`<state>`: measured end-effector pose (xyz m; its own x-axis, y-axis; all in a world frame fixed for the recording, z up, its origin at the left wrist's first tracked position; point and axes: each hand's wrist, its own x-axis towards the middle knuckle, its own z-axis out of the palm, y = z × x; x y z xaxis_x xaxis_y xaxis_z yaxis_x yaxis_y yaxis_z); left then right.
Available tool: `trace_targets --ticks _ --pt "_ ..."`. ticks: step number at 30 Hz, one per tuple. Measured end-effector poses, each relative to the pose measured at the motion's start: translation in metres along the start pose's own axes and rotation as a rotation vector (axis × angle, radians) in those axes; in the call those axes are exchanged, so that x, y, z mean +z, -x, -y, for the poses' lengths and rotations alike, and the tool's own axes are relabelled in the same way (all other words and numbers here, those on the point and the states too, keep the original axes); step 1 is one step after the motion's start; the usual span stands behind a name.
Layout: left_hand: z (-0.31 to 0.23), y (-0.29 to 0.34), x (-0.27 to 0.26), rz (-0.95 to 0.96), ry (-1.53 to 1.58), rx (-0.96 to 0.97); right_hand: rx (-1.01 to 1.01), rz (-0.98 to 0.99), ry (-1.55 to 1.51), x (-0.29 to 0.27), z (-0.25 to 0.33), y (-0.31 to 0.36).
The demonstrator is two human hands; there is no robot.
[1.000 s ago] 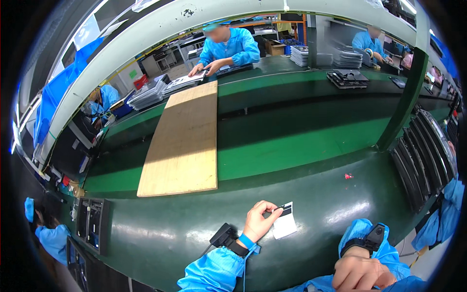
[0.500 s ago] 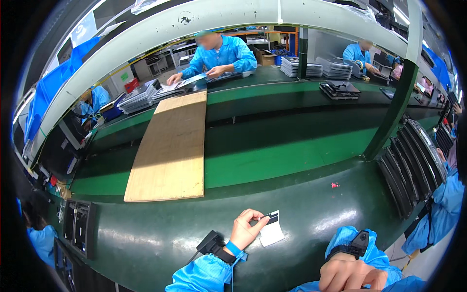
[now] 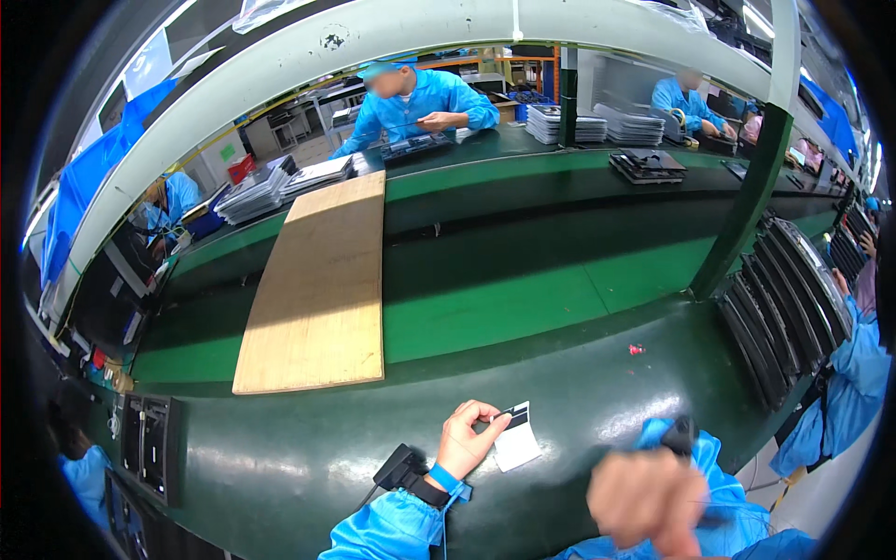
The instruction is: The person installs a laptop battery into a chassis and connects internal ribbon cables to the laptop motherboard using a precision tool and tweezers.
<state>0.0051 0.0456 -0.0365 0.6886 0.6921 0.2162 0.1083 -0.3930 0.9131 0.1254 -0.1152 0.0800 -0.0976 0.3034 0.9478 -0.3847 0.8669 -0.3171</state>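
Observation:
My left hand (image 3: 467,441) is over the dark green bench, thumb and forefinger pinched at the upper left of a small white sheet (image 3: 520,451). Black strips lie along the sheet's upper end, beside my fingertips; its lower part is plain white. A blue band and a black strap with a small box circle the left wrist. To the right of the sheet, apart from it, my right hand (image 3: 646,495) is raised near the lower edge. Motion smears its fingers, and whether they hold anything does not show.
A wooden board (image 3: 317,299) spans the green strip beyond the bench. Dark panels (image 3: 784,303) stand in a row at right, by a green post (image 3: 745,210). A black tray (image 3: 151,446) is at left, a tiny red thing (image 3: 637,349) ahead. Co-workers in blue sit across.
My right hand has risen and moved slightly away from my body, now blurred. The left hand keeps its pinch on the sheet. The co-worker opposite has lowered one arm toward the left.

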Motion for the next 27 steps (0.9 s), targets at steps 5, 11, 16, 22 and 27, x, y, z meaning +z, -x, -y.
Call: trace_targets --ticks 5,11,16,22,27 --pt "0.002 0.000 0.004 0.004 0.004 -0.006 1.049 -0.754 -0.168 -0.066 -0.054 -0.036" --pt "0.004 0.002 0.004 0.006 -0.015 -0.025 1.126 -0.819 -0.392 -0.085 -0.069 -0.022" --pt "0.002 -0.001 0.003 0.029 -0.036 0.001 1.104 -0.815 -0.403 -0.085 -0.068 -0.023" --pt "0.004 0.000 0.002 0.027 -0.026 -0.017 1.067 -0.797 -0.412 -0.092 -0.071 -0.019" --pt "0.003 -0.002 0.004 0.016 -0.035 -0.003 1.023 -0.734 -0.474 -0.103 -0.076 -0.041"
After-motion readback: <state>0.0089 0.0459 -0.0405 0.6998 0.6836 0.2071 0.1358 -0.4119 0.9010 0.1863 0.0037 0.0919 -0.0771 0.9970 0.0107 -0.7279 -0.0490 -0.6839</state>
